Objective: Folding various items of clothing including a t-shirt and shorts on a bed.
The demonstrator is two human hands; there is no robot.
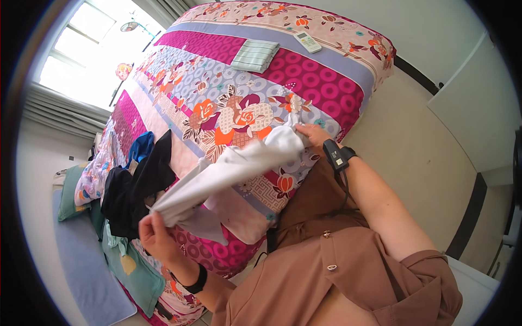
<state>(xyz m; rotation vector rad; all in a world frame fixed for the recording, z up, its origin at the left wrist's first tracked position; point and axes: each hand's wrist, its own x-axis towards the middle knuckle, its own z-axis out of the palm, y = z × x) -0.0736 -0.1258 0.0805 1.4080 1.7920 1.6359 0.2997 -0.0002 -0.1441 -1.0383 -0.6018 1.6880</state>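
Observation:
A white garment (234, 165) is stretched between my two hands above the flowered bed cover (204, 111); its middle is smeared by motion, and I cannot tell its exact kind. My left hand (156, 233) pinches one end of it at the lower left. At the other end, my right hand (315, 136) grips a bunched part of the cloth. Just beyond my left hand lies a heap of black clothes (141, 185) with a blue piece (140, 146) at its far side.
Farther up the bed lie a folded striped cloth (255, 55) and a white remote control (308, 42). Green pillows (133, 271) and a light blue mat (92, 271) are at the left. A white cabinet (478, 103) stands to the right, across the pale floor (413, 163).

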